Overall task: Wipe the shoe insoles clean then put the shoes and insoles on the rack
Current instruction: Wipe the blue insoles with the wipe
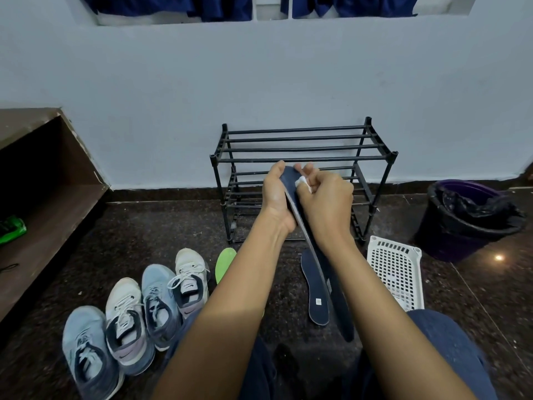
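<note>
My left hand (276, 197) grips a long dark blue insole (340, 301) near its toe end, holding it up in front of the black rack (302, 157). My right hand (326, 200) pinches a small white wipe (302, 181) against the insole's upper part. A second dark blue insole (315, 290) lies on the floor below my arms. A green insole (225, 262) lies on the floor, partly hidden by my left forearm. Several sneakers, blue ones (86, 347) and white ones (124, 319), stand in a row at the lower left.
A white perforated basket (396, 269) lies on the floor right of the rack. A dark bin with a black liner (467, 217) stands at the far right. A brown wooden shelf unit (43, 174) is at the left. The rack backs onto a pale wall.
</note>
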The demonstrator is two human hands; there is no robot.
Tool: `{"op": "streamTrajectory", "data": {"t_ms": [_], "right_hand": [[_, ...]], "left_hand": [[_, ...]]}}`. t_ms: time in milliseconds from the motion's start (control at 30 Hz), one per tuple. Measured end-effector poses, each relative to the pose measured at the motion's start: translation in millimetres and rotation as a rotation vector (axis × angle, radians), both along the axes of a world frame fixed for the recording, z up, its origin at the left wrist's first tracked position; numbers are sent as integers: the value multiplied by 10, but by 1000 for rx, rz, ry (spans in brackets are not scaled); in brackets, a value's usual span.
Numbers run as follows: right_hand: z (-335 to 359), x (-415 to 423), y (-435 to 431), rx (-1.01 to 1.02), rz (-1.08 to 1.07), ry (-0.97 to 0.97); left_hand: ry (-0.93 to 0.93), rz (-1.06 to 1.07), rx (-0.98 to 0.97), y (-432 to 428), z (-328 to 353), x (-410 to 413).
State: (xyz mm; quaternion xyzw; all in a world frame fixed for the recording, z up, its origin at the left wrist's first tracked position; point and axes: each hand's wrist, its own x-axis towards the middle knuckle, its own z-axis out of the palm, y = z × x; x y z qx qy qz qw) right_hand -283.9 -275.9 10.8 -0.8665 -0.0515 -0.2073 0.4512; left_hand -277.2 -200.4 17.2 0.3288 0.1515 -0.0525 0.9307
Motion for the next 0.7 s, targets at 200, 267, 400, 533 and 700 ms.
{"op": "streamTrajectory", "data": {"t_ms": [200,267,400,533,700], "right_hand": [[-19,-56,-45,-107,-66,94],[-19,-42,-16,-117,-70,27],[4,42,9,-22,-30,-95],[32,63,-9,-46,21,-58],[-69,-9,-68,-164,46,84]], "left_hand": [[-23,36,-5,-33,-19,44],[-28,26,22,-53,-23,16],[10,-42,146,-93,-7,-48],[49,-54,138,-40,-24,-17],[-4,61,-42,15,-49,75]]}}
